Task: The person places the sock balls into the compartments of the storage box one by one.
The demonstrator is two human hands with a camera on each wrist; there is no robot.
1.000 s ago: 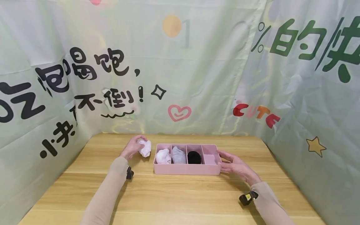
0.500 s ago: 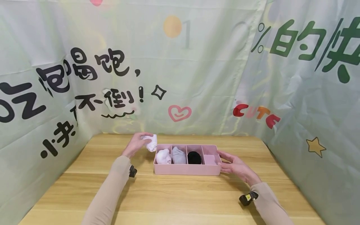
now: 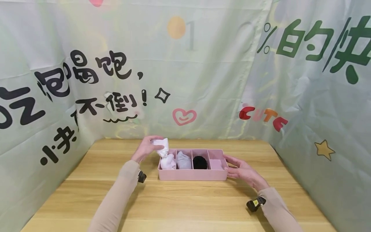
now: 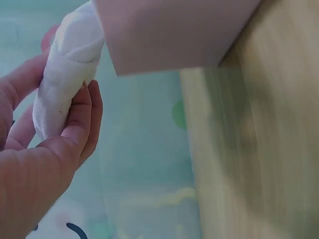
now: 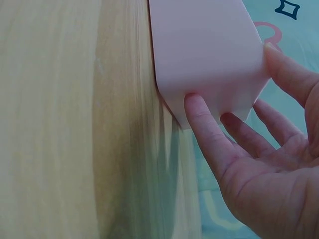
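Note:
My left hand [image 3: 144, 149] pinches a rolled white sock [image 3: 163, 148] above the left end of a pink divided box [image 3: 192, 175]. In the left wrist view, thumb and fingers lie on either side of the sock [image 4: 72, 62], and the box's end hides its far tip. Within the box, from left to right, sit another white sock bundle [image 3: 168, 161], a grey one [image 3: 184, 160] and a black one [image 3: 200, 162]; the rightmost compartment [image 3: 215, 163] shows its bare floor. My right hand [image 3: 244, 172] touches the box's right end with extended fingers [image 5: 207, 129].
The box stands on a wooden table [image 3: 179, 206]. Fabric curtains [image 3: 208, 80] with printed letters and shapes rise behind the table and along both sides. A small black camera [image 3: 256, 204] is worn at the right wrist, another [image 3: 142, 177] at the left.
The left hand has lifted the white sock and carried it rightward, from beside the box to above its leftmost compartment. The right hand has stayed at the box's end.

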